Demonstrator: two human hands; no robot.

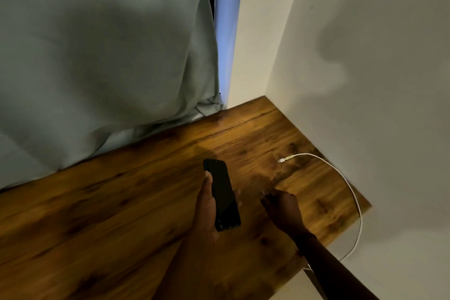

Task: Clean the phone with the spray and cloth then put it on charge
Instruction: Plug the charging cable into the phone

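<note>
A black phone (222, 193) with a dark screen lies in my left hand (205, 212), held above the wooden table (109, 202). My right hand (282, 209) hovers to the right of the phone, fingers loosely curled and pointing left, holding nothing. A white charging cable (350, 190) curves along the table's right edge; its plug end (286, 159) rests on the wood, apart from both hands. No spray or cloth shows in view.
A grey-green curtain (109, 56) hangs down to the table's back edge. White walls (365, 80) close in the right side and back corner. The table's right edge (341, 234) drops off near my right forearm.
</note>
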